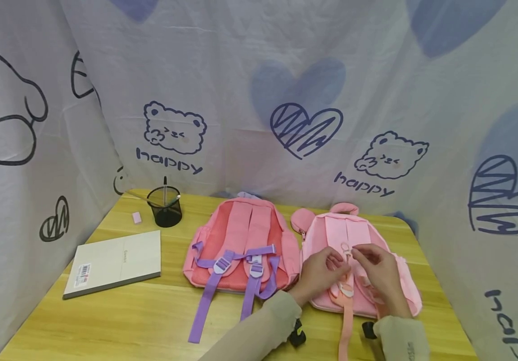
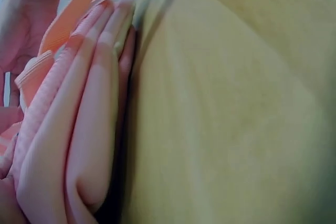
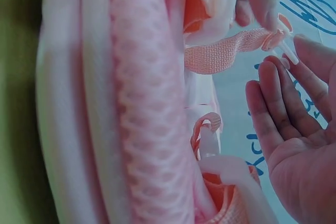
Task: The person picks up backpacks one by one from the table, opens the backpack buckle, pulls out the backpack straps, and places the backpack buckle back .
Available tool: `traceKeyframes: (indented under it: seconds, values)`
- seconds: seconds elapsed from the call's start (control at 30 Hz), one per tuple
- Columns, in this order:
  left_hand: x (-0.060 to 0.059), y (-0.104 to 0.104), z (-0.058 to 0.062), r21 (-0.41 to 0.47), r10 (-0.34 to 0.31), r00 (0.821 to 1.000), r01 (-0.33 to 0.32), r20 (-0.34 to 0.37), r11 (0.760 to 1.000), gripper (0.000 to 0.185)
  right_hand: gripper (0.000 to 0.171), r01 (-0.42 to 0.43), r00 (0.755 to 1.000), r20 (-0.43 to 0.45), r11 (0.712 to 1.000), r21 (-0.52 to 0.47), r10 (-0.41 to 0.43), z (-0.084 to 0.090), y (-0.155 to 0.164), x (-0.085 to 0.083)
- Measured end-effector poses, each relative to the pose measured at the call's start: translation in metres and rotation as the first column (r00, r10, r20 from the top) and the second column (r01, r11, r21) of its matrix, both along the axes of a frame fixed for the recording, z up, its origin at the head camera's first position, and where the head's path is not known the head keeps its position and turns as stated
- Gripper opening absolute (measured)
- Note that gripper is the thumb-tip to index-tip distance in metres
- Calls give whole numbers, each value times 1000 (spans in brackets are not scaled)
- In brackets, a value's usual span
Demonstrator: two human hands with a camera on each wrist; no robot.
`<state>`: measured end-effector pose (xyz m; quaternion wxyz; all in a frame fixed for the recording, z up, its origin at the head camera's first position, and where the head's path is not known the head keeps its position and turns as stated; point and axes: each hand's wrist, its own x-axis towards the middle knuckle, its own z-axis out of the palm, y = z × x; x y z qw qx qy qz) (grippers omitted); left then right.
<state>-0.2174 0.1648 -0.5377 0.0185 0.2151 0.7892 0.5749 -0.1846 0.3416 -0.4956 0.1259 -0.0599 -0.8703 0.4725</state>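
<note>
Both hands point(image 1: 353, 271) at pink backpack point(image 1: 399, 286); "happy" on curtain point(image 1: 169, 161).

Left hand point(image 1: 319, 273), right hand point(image 1: 378, 271), fingers pinching.

Matt cloth backpack point(image 1: 358, 240), glossy wooden table point(image 1: 119, 316)

pale pink backpack point(image 1: 360, 260), coral backpack point(image 1: 241, 245) purple straps point(image 1: 205, 296), yellow table point(image 1: 119, 321)
</note>
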Motion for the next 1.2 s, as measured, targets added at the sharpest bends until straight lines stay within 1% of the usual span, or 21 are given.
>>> traceKeyframes:
  seconds: [0.07,0.13,0.23,0.37,0.6,0.77,1.0,1.2]
  values:
    - [0,2,-1,-51,15,999,-17,-51,999,18,31,14,1000,-1,1000,-9,-14,-1,0,0]
    - [0,3,-2,-82,29,995,-36,-91,996,14,30,23,1000,-3,999,-26,-23,-1,1,1]
    - [0,5,-1,-101,41,992,-53,-118,993,10,30,36,999,-2,998,-42,-36,-2,1,1]
    - [1,5,-1,-101,45,992,-57,-119,993,8,30,45,999,-5,998,-46,-45,-3,0,2]
    - [1,6,0,-116,56,990,-71,-128,991,12,31,65,998,2,997,-44,-65,-7,0,1]
    - [1,6,1,-138,52,990,-71,-133,988,12,30,79,996,-23,996,-42,-81,-9,-1,0]
    - [0,6,0,-172,37,988,-63,-152,983,7,29,95,994,-54,992,-84,-100,-7,-2,-1]
    - [1,6,0,-203,25,987,-57,-158,978,4,29,103,992,-57,989,-110,-110,-3,-2,-1]
